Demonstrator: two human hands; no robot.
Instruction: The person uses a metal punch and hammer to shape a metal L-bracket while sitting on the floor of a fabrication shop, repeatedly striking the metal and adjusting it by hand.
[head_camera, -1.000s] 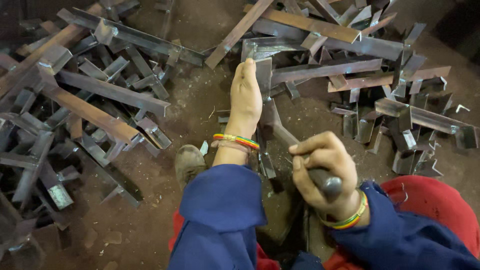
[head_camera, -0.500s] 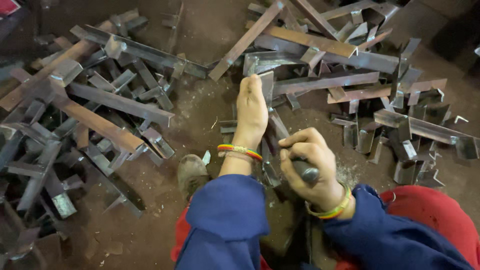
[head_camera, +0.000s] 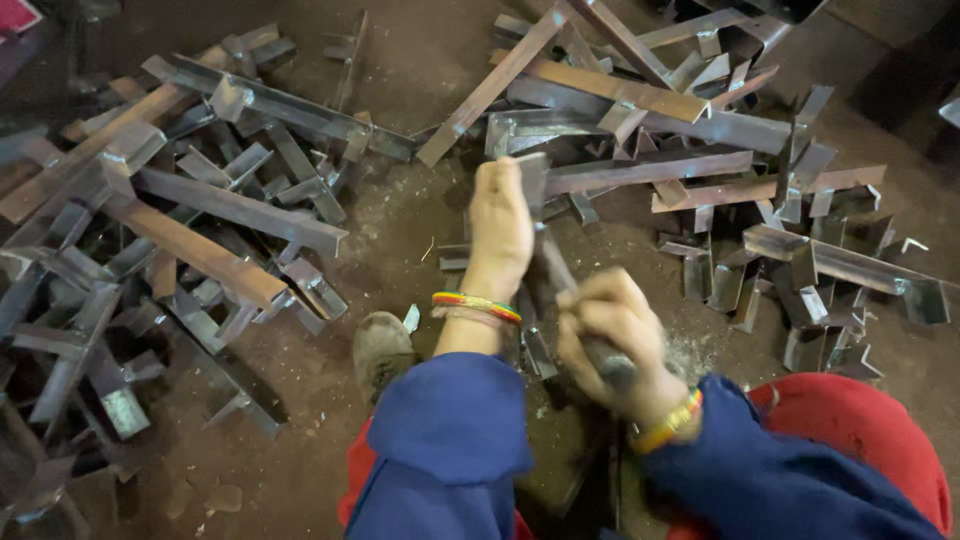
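Observation:
My left hand (head_camera: 501, 222) grips the top end of an upright steel angle piece (head_camera: 533, 182) that stands on the dirt floor between my legs. A striped bangle circles that wrist. My right hand (head_camera: 612, 330), motion-blurred, is closed around the dark handle of a hammer (head_camera: 555, 268), whose shaft runs up toward the angle piece just right of my left hand. The hammer's head is hidden behind the hand and the steel. Both arms wear blue sleeves, and a yellow bangle sits on the right wrist.
Heaps of welded steel angle brackets lie on the left (head_camera: 200, 230) and at the back right (head_camera: 740, 180). My dusty shoe (head_camera: 383, 350) rests on the floor by my left forearm. A red cloth (head_camera: 850, 430) covers my right knee.
My right hand has swung the hammer, dropping and blurring close beside the left wrist. The left hand has kept its hold on the angle piece. The view has shifted slightly.

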